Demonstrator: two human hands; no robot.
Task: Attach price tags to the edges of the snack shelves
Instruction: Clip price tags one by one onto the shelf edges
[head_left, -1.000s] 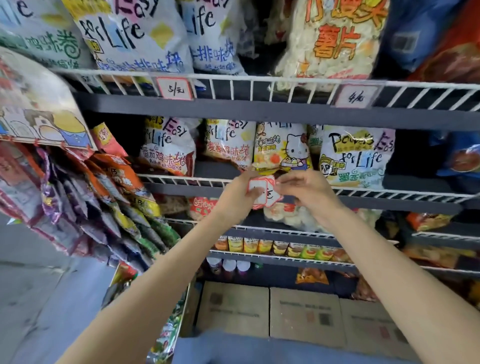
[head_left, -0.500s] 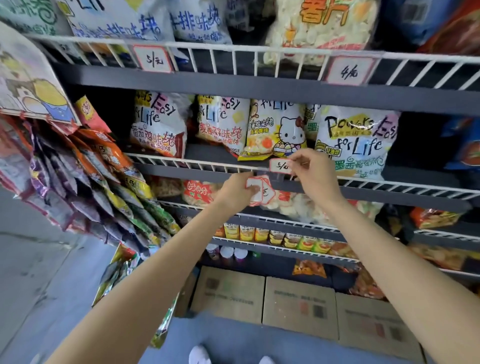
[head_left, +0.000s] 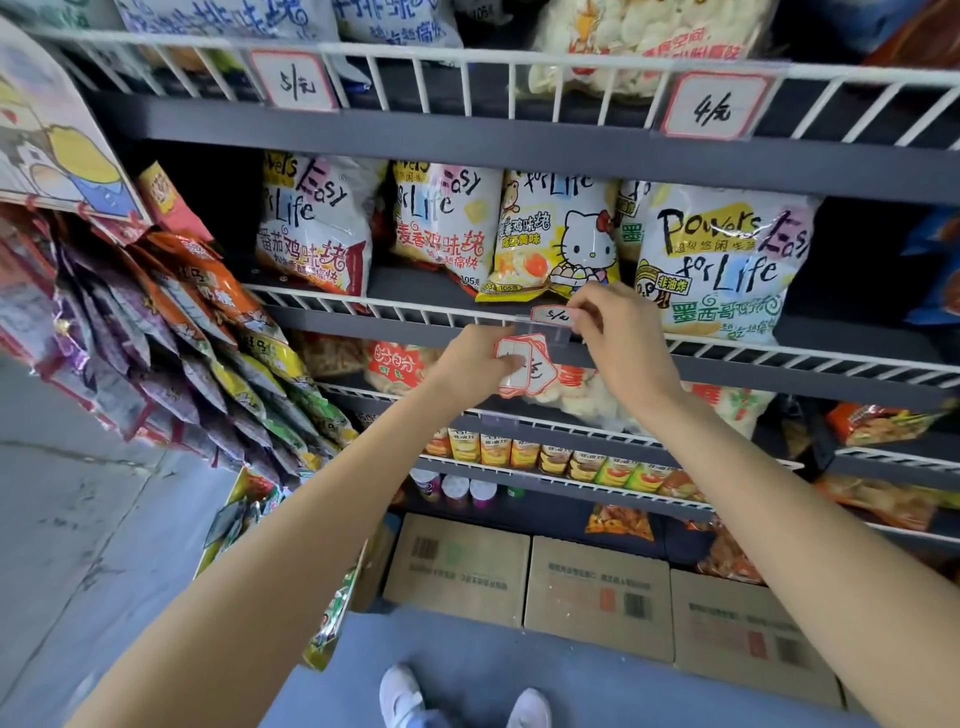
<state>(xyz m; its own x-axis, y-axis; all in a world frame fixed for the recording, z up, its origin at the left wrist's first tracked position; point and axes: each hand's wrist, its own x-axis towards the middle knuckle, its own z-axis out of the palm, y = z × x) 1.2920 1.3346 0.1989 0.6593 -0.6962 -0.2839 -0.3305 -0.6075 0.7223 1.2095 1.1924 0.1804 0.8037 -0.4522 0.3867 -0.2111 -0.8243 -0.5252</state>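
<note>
Price tag (head_left: 555, 315), red-bordered: your right hand (head_left: 621, 338) pinches it against the wire front edge of the snack shelf (head_left: 779, 358), seating it. Your left hand (head_left: 470, 366) grips spare tags (head_left: 524, 366) just below, ready for use.

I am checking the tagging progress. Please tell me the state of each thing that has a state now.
New tag: at the middle shelf rail, pinched by right hand, not released.
Clear holder: on the rail, under the new tag.
Spare tags: fanned stack, held in left hand.
5 tag: mounted on top rail.
4 tag: mounted on top rail.
Boxes: closed, on the floor.
</note>
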